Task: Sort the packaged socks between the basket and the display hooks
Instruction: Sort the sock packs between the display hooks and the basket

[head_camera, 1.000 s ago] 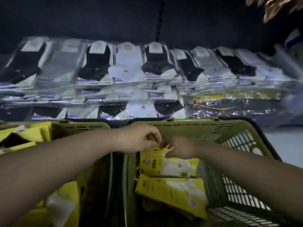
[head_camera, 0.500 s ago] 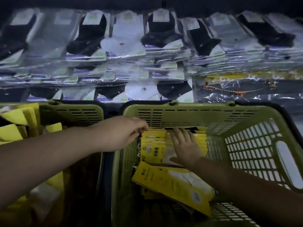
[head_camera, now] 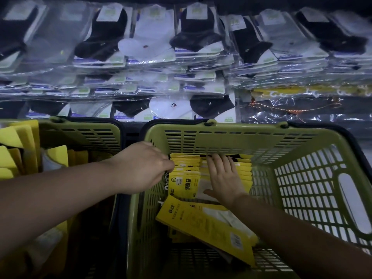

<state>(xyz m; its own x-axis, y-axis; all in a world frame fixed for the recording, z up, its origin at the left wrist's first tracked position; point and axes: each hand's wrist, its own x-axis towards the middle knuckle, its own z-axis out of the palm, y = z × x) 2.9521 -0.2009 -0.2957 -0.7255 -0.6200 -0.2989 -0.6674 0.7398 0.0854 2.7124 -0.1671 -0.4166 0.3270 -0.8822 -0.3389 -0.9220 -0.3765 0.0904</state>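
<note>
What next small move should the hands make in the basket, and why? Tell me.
Probably pinch the front yellow pack and lift it out. The right hand lies flat on the upright row, steadying it, and the left hand is curled at the row's left edge, inside the basket. Whether it grips one already is unclear.

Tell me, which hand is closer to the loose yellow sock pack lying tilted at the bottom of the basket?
Right. The right hand rests on the upright packs just above the tilted yellow sock pack; the left hand is farther up-left.
</note>
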